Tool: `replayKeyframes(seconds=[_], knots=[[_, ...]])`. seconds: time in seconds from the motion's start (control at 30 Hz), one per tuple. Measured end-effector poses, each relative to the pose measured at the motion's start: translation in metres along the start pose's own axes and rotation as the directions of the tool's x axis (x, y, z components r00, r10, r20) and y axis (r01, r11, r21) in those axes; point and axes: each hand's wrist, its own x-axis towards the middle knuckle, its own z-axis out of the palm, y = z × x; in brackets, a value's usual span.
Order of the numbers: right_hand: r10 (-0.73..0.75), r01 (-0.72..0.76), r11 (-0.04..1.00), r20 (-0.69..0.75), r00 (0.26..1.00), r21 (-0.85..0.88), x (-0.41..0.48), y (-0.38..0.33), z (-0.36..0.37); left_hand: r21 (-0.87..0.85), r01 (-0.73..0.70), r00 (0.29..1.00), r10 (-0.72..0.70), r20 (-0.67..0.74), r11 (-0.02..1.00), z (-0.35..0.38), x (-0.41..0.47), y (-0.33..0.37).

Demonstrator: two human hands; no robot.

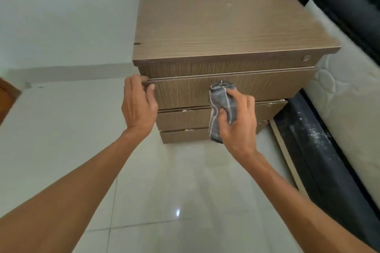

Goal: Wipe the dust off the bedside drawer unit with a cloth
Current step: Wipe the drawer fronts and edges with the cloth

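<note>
Two hands, right hand (236,121) clutching one grey cloth (221,109), left hand (138,107) pinching drawer edge, one drawer unit (226,26), three drawers

Brown woodgrain drawer unit (216,26); grey white-striped cloth (221,109).

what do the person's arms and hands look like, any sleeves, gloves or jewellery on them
Both forearms are bare right down to the frame edge, with no sleeves or cuffs showing. The left hand and the right hand are ungloved. No watch, bracelet or band sits on either wrist, and no ring shows on the fingers that can be seen. Nails look short and unpainted. No markings or tattoos are visible.
</note>
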Motion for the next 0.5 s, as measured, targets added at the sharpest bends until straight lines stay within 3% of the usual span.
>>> replayKeyframes(seconds=[0.1, 0.23, 0.37, 0.5], knots=[[-0.269, 0.268, 0.963, -0.02, 0.963, -0.034, 0.005, -0.003, 0.035, -0.037, -0.188, 0.98, 0.185, -0.067, 0.982, 0.005, 0.004, -0.022], [-0.531, 0.521, 0.839, -0.025, 0.847, -0.158, 0.005, -0.013, 0.093, -0.095, -0.372, 0.921, 0.355, -0.16, 0.923, 0.011, 0.012, -0.039], [-0.666, 0.619, 0.72, -0.064, 0.743, -0.314, 0.008, -0.016, 0.148, -0.08, -0.49, 0.859, 0.465, -0.215, 0.868, 0.01, 0.022, -0.055], [-0.766, 0.642, 0.601, -0.115, 0.632, -0.477, 0.022, -0.004, 0.163, 0.118, -0.58, 0.773, 0.59, -0.234, 0.806, 0.005, 0.024, -0.06]])
